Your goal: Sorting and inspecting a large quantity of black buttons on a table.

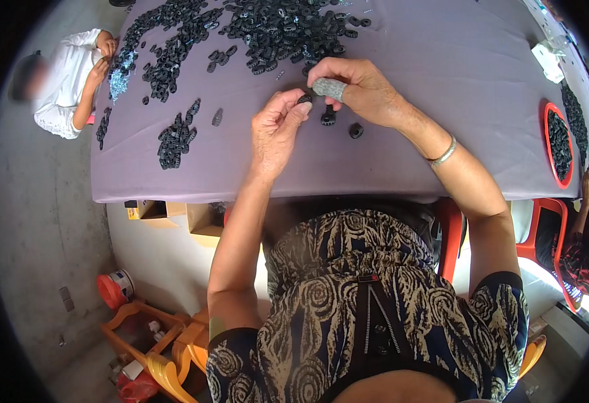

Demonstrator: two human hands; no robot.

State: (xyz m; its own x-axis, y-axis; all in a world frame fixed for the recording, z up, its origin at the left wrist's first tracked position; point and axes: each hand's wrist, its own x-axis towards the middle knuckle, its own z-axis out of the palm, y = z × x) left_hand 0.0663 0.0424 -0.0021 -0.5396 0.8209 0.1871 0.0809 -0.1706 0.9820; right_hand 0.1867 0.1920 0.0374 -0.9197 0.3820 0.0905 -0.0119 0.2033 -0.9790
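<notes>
My left hand [277,127] pinches a small black wheel-like part [304,99] between thumb and fingertips. Close beside it, my right hand [368,91] is closed, its fingertips curled together and almost meeting the left ones. A grey cover [329,88] wraps one digit of the right hand. Whatever those fingers grip is too small or hidden to make out. Just below the right hand lies another black part [328,117], and a single round one [356,130] rests a little to the right. A grey finger cover [218,117] lies left of my left hand.
A large heap of black parts [274,33] covers the far side of the purple-grey tablecloth [428,161]. A smaller pile [177,138] lies to the left, near small bluish pieces [121,77]. A red basin [558,144] holds more at right. People sit at both sides.
</notes>
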